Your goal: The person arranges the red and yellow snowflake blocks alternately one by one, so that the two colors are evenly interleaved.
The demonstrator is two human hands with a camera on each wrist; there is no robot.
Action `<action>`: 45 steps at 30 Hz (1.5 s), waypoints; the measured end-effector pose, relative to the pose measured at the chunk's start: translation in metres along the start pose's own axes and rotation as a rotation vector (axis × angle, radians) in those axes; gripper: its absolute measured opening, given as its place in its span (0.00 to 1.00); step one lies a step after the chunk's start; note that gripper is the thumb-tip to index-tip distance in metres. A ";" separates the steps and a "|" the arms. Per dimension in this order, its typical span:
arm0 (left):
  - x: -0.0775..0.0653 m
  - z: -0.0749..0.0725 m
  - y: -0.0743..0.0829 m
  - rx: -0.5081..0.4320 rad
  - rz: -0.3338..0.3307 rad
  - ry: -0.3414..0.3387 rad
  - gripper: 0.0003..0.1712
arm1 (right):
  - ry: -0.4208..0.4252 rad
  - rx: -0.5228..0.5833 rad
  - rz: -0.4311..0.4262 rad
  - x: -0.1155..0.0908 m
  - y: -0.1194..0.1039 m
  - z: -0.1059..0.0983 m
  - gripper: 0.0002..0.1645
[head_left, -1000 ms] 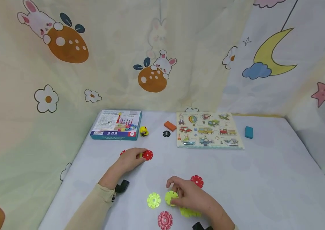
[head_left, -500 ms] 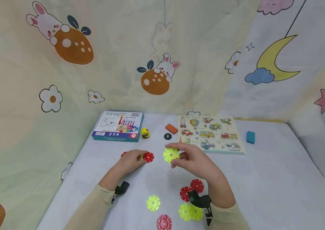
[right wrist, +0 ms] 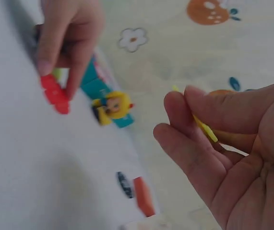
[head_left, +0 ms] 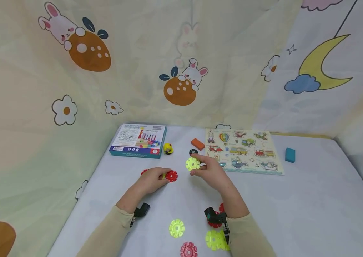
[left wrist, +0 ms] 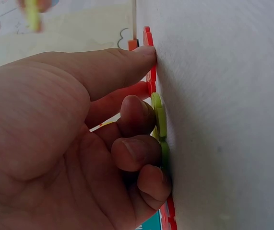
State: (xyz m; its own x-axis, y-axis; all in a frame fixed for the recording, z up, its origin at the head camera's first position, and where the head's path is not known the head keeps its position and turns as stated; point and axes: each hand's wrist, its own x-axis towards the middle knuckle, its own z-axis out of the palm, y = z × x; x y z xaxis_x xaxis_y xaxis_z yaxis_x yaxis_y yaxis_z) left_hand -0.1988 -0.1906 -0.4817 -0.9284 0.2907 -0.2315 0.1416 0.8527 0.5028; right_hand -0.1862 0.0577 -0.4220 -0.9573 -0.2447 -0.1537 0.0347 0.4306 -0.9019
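Observation:
In the head view my left hand [head_left: 151,179] rests low on the white table, its thumb and index finger pinching a red flower-shaped plastic disc [head_left: 172,175]. In the left wrist view, yellow-green discs [left wrist: 160,120] and another red one [left wrist: 169,213] continue the row under the curled fingers; how they join is hidden. Above the table, to the right of that row, my right hand [head_left: 212,173] pinches a yellow-green flower-shaped disc [head_left: 192,164] between thumb and fingers. Seen edge-on in the right wrist view, this disc [right wrist: 206,128] is apart from the row.
Near me lie a yellow-green disc [head_left: 176,228], a pinkish-red one [head_left: 189,249], and more yellow-green [head_left: 214,240] and red discs by the right wrist. Behind stand a box [head_left: 137,139], yellow toy figure [head_left: 168,148], orange block [head_left: 197,144], puzzle board [head_left: 248,170] and teal block [head_left: 290,155].
My right hand has lifted the yellow-green disc from the near group and carried it forward, to the right of the row. My left hand keeps its hold. The head view has shifted slightly.

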 end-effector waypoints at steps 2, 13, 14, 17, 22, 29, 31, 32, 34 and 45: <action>-0.002 -0.001 0.002 0.006 0.006 0.000 0.28 | 0.000 -0.033 0.038 0.007 0.009 0.007 0.36; 0.000 0.011 0.002 0.018 -0.004 -0.014 0.29 | -0.006 -0.429 0.003 0.015 0.053 0.051 0.36; 0.000 0.011 0.003 0.026 -0.005 -0.010 0.29 | 0.003 -0.447 -0.002 0.015 0.055 0.051 0.37; 0.000 0.011 0.006 0.046 -0.008 -0.003 0.29 | 0.029 -0.470 0.013 0.017 0.055 0.049 0.39; -0.001 0.008 0.013 0.072 -0.016 -0.003 0.29 | 0.028 -0.477 0.027 0.019 0.053 0.043 0.26; -0.006 0.009 0.014 0.115 -0.004 0.007 0.29 | 0.028 -0.466 0.006 0.017 0.056 0.044 0.20; -0.007 0.009 0.015 0.130 0.006 0.017 0.29 | 0.032 -0.467 0.015 0.017 0.054 0.044 0.20; -0.007 0.009 0.016 0.134 0.010 0.021 0.29 | 0.034 -0.469 0.019 0.017 0.054 0.044 0.20; -0.008 0.008 0.018 0.145 0.019 0.030 0.30 | 0.036 -0.472 0.026 0.017 0.053 0.043 0.20; 0.006 0.010 0.046 0.171 0.009 0.026 0.33 | 0.026 -0.463 0.026 0.020 0.052 0.047 0.15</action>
State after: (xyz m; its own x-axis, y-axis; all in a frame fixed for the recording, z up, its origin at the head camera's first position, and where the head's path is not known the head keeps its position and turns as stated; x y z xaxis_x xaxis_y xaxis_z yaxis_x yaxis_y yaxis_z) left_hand -0.1940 -0.1455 -0.4683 -0.9350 0.2891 -0.2054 0.2040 0.9122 0.3553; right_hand -0.1899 0.0341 -0.4907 -0.9649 -0.2094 -0.1584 -0.0674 0.7806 -0.6215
